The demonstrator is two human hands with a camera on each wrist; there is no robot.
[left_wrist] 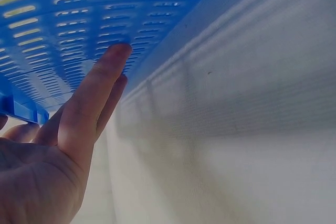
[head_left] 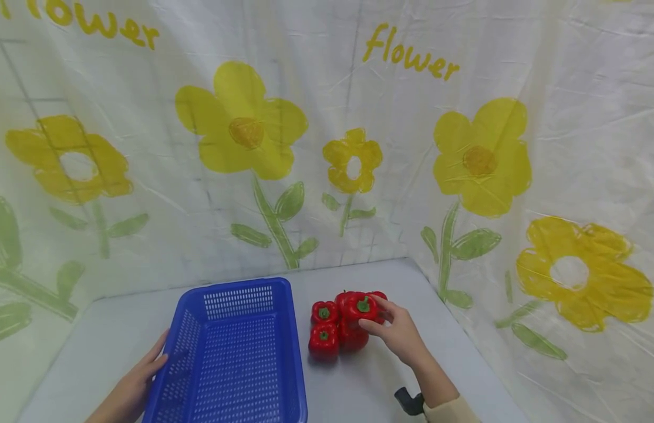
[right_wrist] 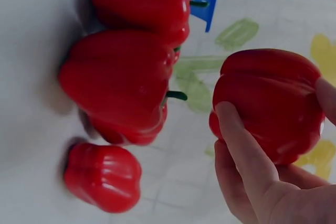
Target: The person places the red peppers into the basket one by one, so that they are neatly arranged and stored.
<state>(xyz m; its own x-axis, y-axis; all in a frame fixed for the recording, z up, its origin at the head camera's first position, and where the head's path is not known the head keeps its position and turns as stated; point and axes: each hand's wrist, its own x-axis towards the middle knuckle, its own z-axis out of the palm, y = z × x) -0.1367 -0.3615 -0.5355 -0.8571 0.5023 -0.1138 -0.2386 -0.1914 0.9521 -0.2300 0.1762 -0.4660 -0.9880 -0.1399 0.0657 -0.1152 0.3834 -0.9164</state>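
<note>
Apparently, most of the work remains: the basket (head_left: 237, 364) holds nothing, and several red peppers (head_left: 323, 343) stand right of it. Also right of the basket, the right hand (head_left: 403, 335) grips one lifted pepper (right_wrist: 268, 100) between curved fingers; the left hand (head_left: 137, 382) holds its left edge.

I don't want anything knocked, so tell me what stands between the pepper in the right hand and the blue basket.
Two peppers separate the held pepper from the blue basket: the front-left pepper and the left pepper behind it. The held pepper looks raised higher than both; nothing visible blocks passing over them.
</note>
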